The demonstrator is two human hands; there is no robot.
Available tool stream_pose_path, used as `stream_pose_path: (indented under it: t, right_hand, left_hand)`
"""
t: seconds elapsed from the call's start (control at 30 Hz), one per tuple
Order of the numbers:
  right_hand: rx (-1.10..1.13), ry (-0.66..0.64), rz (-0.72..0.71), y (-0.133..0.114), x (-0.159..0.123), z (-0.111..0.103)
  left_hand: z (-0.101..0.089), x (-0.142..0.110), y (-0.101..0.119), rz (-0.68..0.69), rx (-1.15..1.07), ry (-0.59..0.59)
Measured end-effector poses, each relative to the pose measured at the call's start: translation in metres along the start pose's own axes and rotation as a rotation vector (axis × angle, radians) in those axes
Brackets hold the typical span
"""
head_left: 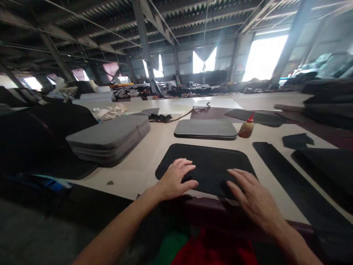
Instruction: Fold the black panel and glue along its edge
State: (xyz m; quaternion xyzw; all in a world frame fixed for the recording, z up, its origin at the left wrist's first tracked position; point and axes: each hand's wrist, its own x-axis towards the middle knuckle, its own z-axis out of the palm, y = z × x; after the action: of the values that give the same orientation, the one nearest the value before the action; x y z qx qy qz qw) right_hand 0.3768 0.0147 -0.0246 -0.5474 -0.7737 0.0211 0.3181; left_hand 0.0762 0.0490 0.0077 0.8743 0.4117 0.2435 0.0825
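Note:
A black rounded-corner panel [212, 162] lies flat on the light worktable [154, 147] right in front of me. My left hand [176, 178] rests on the panel's near left part, fingers spread and pressing flat. My right hand [252, 195] lies palm down on its near right corner, fingers apart. Neither hand grips anything.
A stack of grey panels [110, 138] sits to the left, and a thinner grey stack [206, 129] lies beyond the black panel. A small glue bottle with a red cap [246, 128] stands beside that stack. Long black strips [292, 176] lie to the right. Dark material piles line both sides.

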Motion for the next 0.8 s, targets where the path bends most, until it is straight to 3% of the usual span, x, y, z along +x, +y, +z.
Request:
stream_pose_path:
  t: [0.07, 0.17, 0.27, 0.37, 0.47, 0.6, 0.8]
  right_hand:
    - [-0.068, -0.122, -0.157, -0.013, 0.005, 0.02]
    - [-0.169, -0.275, -0.194, -0.02, 0.004, 0.041]
    - [-0.212, -0.344, -0.165, -0.023, -0.001, 0.044]
    - [-0.209, -0.382, -0.142, -0.026, -0.002, 0.038]
    - [-0.206, -0.391, -0.09, -0.026, -0.004, 0.03]
    - [-0.248, -0.385, 0.027, -0.015, -0.015, 0.019]
    - [-0.319, -0.361, 0.137, 0.017, -0.038, 0.007]
  left_hand:
    - [0.015, 0.011, 0.017, 0.086, 0.038, -0.18]
    - [0.036, 0.019, 0.03, 0.11, 0.078, -0.355]
    - [0.044, 0.017, 0.032, 0.085, 0.114, -0.436]
    - [0.041, 0.007, 0.024, 0.044, 0.174, -0.47]
    - [0.031, -0.009, 0.005, -0.027, 0.267, -0.461]
    - [0.019, -0.038, -0.037, -0.104, 0.399, -0.327]
    - [0.005, -0.076, -0.088, -0.076, 0.472, -0.207]
